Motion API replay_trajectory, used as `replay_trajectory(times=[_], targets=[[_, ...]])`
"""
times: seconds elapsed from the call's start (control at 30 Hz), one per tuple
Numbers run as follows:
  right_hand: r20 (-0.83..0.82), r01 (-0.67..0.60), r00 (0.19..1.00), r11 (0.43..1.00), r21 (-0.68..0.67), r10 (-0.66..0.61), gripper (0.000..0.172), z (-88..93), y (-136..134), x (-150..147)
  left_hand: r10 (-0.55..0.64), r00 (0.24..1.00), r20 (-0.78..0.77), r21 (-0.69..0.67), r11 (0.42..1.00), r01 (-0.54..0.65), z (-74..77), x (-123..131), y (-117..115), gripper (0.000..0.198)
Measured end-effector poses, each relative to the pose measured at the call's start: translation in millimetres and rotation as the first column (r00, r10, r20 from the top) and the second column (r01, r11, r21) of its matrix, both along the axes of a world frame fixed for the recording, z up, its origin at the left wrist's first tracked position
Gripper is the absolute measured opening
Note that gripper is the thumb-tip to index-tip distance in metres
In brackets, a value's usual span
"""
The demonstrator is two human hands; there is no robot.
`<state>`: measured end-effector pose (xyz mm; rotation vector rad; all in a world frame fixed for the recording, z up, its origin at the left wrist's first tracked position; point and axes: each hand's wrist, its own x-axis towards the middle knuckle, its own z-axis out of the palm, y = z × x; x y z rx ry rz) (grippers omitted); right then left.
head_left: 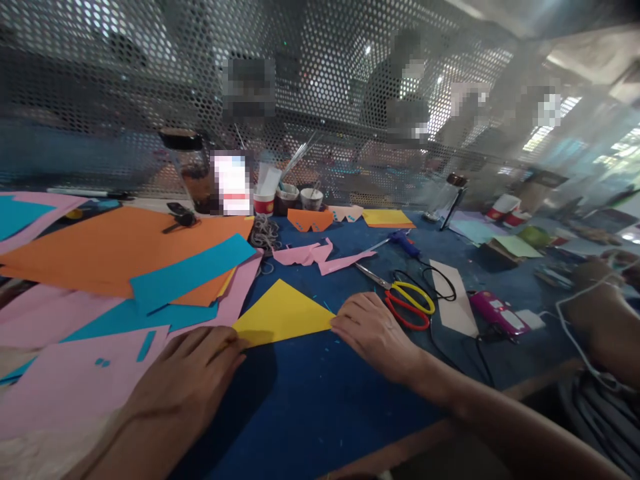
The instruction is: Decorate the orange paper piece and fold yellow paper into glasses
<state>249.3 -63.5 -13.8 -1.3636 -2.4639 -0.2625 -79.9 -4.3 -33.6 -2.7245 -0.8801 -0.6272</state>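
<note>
Between my hands is a yellow paper triangle, its long edge toward me and its peak pointing away. My left hand pinches the left corner, and my right hand pinches the right one. A pair of scissors with one yellow and one red handle loop lies just beyond my right hand. Pink paper cut-offs rest past the triangle's tip. To the left, a blue paper strip lies across orange sheets and pink sheets.
A blue glue gun with a black cord lies behind the scissors. Folded orange paper, cups and a dark-lidded jar line the back by a perforated metal screen. A magenta device and another person's arm are at right.
</note>
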Motion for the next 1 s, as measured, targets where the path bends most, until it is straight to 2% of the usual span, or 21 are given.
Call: replay_trajectory(times=[0.17, 0.3, 0.37, 0.5, 0.6, 0.87, 1.0], targets=[[0.034, -0.054, 0.998, 0.998, 0.027, 0.054, 0.016, -2.6, 2, 4, -0.023, 0.999, -0.043, -0.091, 0.996, 0.019, -10.6, -2, 18, 0.044], [-0.077, -0.04, 0.996, 0.999, -0.032, 0.037, 0.014, -2.5, 2, 4, -0.039, 0.998, -0.056, -0.148, 0.988, 0.031, -10.0, -5, 21, 0.04], [-0.143, -0.005, 0.99, 0.997, -0.082, -0.006, 0.015, -2.0, 2, 3, -0.01, 0.999, -0.045, -0.218, 0.976, 0.0, -6.2, -5, 22, 0.038], [-0.236, 0.066, 0.965, 0.978, -0.198, -0.113, 0.012, -0.3, 5, 2, 0.097, 0.995, -0.019, -0.439, 0.893, -0.096, 1.8, -2, 28, 0.038], [-0.259, 0.108, 0.95, 0.96, -0.257, -0.176, 0.008, 0.5, 9, 1, 0.132, 0.991, -0.022, -0.513, 0.849, -0.125, 4.8, 1, 33, 0.035], [-0.233, 0.183, 0.942, 0.953, -0.241, -0.24, 0.007, -3.3, 12, -3, 0.119, 0.992, -0.041, -0.376, 0.918, -0.126, -0.3, 5, 31, 0.04], [-0.217, 0.183, 0.949, 0.961, -0.209, -0.228, 0.008, -6.6, 12, -4, 0.1, 0.991, -0.085, -0.213, 0.97, -0.116, -5.0, 6, 26, 0.042]])
